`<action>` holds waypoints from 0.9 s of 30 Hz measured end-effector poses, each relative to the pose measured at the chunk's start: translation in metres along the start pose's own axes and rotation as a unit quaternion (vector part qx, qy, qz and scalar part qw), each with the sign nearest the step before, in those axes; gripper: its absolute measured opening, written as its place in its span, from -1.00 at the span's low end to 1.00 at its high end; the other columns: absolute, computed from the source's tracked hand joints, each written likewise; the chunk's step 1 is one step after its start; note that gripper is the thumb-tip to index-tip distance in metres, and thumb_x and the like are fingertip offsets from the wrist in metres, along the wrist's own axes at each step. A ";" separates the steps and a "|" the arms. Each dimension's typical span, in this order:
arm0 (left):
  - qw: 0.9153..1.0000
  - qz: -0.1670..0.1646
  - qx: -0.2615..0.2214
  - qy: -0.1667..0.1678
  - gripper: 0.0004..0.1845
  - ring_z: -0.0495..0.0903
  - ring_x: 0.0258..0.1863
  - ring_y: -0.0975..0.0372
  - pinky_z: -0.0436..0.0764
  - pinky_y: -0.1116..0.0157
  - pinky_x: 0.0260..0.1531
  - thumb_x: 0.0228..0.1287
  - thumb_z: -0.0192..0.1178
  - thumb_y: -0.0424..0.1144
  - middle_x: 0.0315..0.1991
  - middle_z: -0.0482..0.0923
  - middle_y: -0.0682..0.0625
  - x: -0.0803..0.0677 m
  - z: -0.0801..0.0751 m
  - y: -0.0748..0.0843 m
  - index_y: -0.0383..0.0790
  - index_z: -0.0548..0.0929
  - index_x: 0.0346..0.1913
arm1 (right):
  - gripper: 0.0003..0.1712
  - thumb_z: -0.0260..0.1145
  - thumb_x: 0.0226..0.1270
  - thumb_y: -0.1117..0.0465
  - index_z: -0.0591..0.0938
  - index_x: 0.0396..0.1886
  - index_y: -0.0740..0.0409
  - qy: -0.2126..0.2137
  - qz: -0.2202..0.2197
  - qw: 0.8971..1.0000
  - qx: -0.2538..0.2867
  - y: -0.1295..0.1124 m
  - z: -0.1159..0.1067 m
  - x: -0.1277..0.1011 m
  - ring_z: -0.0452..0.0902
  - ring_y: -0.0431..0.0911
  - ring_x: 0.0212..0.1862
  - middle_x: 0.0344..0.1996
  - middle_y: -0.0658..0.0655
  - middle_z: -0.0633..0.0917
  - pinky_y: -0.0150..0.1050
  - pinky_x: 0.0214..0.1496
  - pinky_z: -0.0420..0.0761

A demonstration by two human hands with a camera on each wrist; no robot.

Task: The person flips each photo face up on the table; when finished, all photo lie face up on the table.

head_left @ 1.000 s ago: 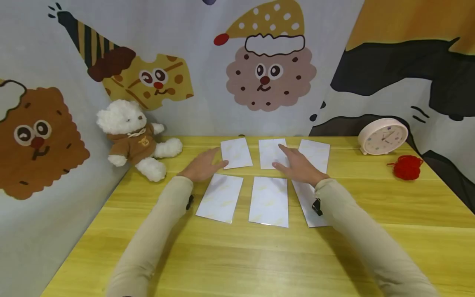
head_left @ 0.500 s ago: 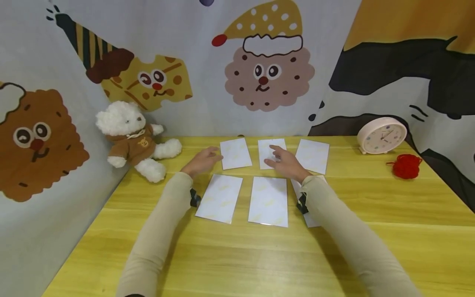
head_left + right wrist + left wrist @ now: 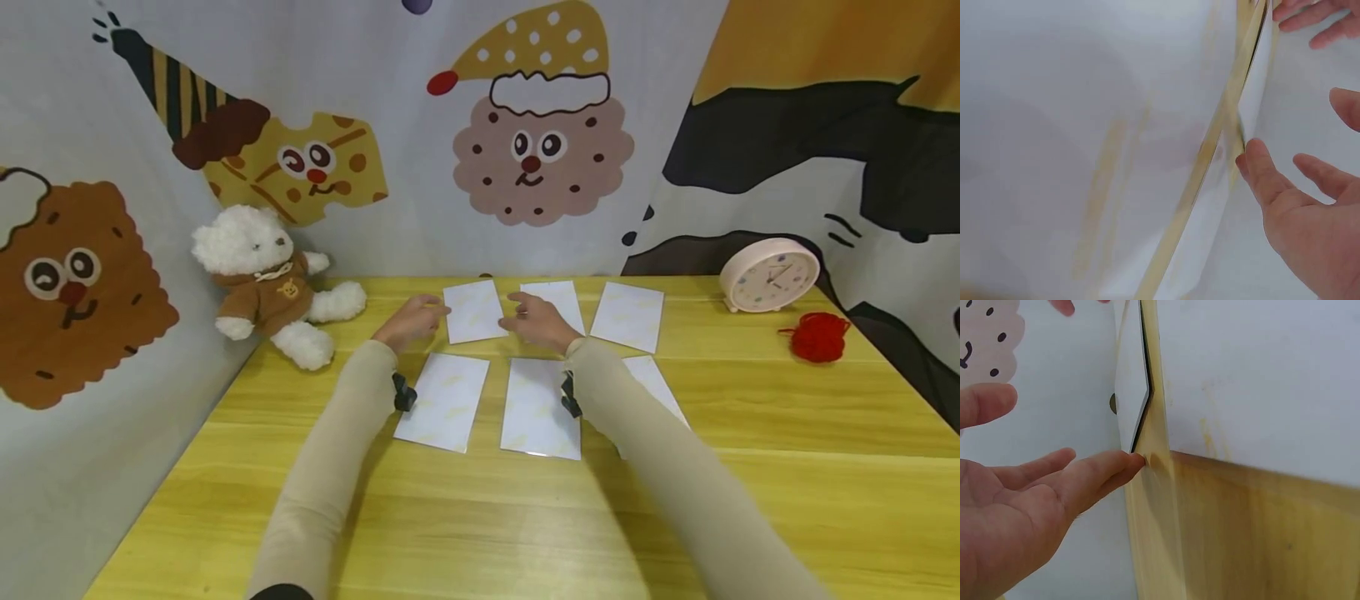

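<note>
White cards with faint yellowish marks lie on the wooden table in two rows of three. My left hand (image 3: 412, 321) is at the left edge of the back-left card (image 3: 474, 310). In the left wrist view its fingertips meet the card's (image 3: 1129, 381) corner, the thumb held apart. My right hand (image 3: 542, 323) is at that card's right edge and partly covers the back-middle card (image 3: 564, 302). The right wrist view has its fingers (image 3: 1263, 172) extended at a card edge, thumb raised. The front-middle card (image 3: 536, 408) lies partly under my right wrist strap.
A front-left card (image 3: 446, 400), a front-right card (image 3: 652, 377) partly hidden by my sleeve, and a back-right card (image 3: 628, 317) surround the hands. A white teddy bear (image 3: 270, 287) sits back left. A pink clock (image 3: 772, 275) and red yarn (image 3: 819, 337) stand right. A printed curtain hangs behind.
My right hand has moved left from the back-middle card to the right edge of the back-left card. The left hand has shifted slightly and stays at that card's left edge.
</note>
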State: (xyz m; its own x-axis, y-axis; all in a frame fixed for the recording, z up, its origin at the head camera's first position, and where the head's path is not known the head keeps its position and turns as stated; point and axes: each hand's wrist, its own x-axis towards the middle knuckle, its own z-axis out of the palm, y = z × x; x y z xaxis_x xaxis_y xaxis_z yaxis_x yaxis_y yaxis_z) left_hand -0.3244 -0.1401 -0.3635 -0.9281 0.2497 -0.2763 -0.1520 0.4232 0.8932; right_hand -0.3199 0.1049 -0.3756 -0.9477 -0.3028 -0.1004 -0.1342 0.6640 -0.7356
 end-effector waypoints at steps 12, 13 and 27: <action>0.999 -0.012 -0.024 0.019 -0.45 0.30 -0.33 0.18 0.40 0.18 -0.03 0.37 -0.04 -0.09 -0.29 0.31 -0.08 0.003 0.005 0.005 -0.32 0.21 0.31 | -0.17 0.19 0.26 -0.04 0.09 0.43 0.09 0.014 0.012 1.000 -0.005 -0.022 0.019 0.009 0.32 0.13 0.29 0.29 0.32 0.35 0.03 0.31 0.37; 0.999 -0.014 -0.022 0.019 -0.44 0.33 -0.28 0.17 0.42 0.18 0.02 0.37 -0.04 -0.09 -0.22 0.34 -0.09 0.003 0.005 0.005 -0.32 0.20 0.32 | -0.17 0.19 0.26 -0.04 0.10 0.43 0.10 0.013 0.014 1.000 -0.006 -0.023 0.020 0.010 0.30 0.13 0.31 0.29 0.32 0.35 0.02 0.32 0.36; 0.998 -0.034 -0.035 0.037 -0.44 0.34 0.22 0.03 0.35 0.11 0.29 0.35 0.00 -0.12 0.25 0.28 -0.19 0.005 0.010 0.009 -0.31 0.22 0.32 | -0.18 0.16 0.29 -0.04 0.06 0.44 0.09 -0.001 0.034 0.998 -0.048 -0.022 0.026 0.018 0.25 0.10 0.36 0.33 0.26 0.34 -0.03 0.40 0.27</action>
State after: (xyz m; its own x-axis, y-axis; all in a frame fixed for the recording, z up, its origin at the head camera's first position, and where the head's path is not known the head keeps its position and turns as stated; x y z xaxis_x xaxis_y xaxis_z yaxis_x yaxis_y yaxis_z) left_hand -0.3270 -0.1265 -0.3600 -0.9369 0.1570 -0.3123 -0.2364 0.3736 0.8970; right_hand -0.3259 0.0666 -0.3786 -0.9549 -0.2561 -0.1506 -0.0963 0.7463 -0.6586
